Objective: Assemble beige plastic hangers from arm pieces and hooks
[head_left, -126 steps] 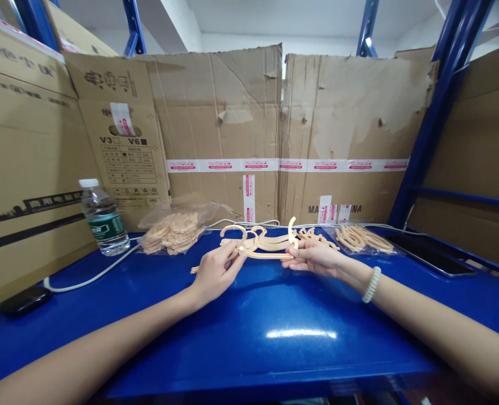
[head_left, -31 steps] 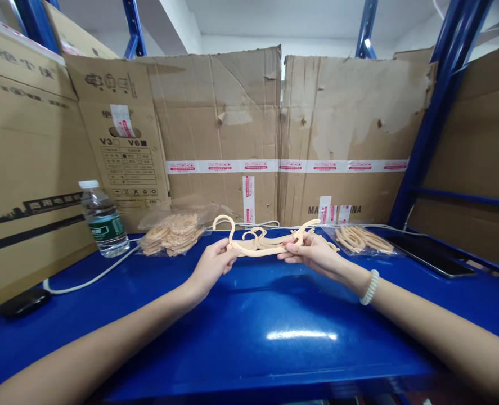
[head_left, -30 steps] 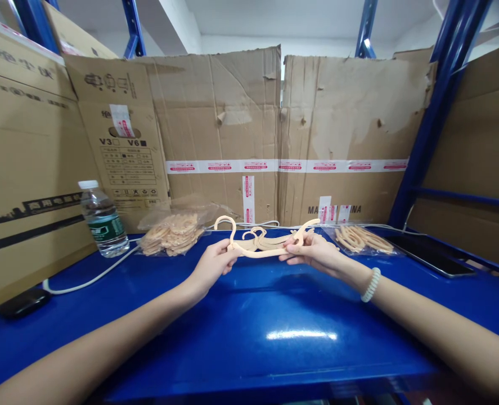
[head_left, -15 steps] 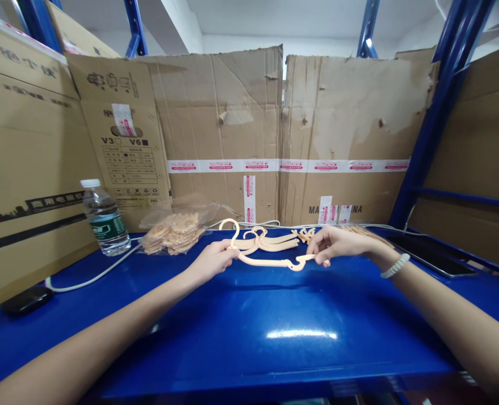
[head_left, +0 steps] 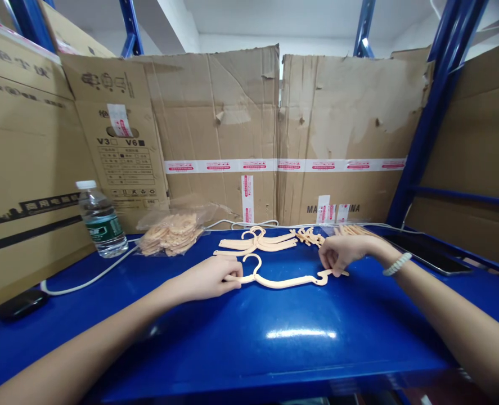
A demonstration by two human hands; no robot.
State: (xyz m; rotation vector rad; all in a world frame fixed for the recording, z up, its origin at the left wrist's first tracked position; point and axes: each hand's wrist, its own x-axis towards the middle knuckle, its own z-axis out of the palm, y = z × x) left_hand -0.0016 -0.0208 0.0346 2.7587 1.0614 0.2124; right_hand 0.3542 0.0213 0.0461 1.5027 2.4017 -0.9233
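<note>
A cream plastic hanger [head_left: 279, 279] lies flat on the blue shelf [head_left: 274, 332], hook pointing away from me. My left hand [head_left: 210, 278] pinches its left tip, fingers closed. My right hand [head_left: 344, 251] pinches its right end, a white bead bracelet on the wrist. Just behind lie several more cream hangers [head_left: 255, 243] in a small stack.
A clear bag of cream parts [head_left: 172, 230] sits at the back left, beside a water bottle [head_left: 100, 220]. More loose parts [head_left: 310, 236] lie behind my right hand. A white cable [head_left: 89, 278], a black device [head_left: 13, 304] and a dark tablet [head_left: 430, 256] rest on the shelf. Cardboard boxes wall the back.
Both hands lowered the hanger from mid-air onto the shelf and drew it nearer to me. It now lies flat.
</note>
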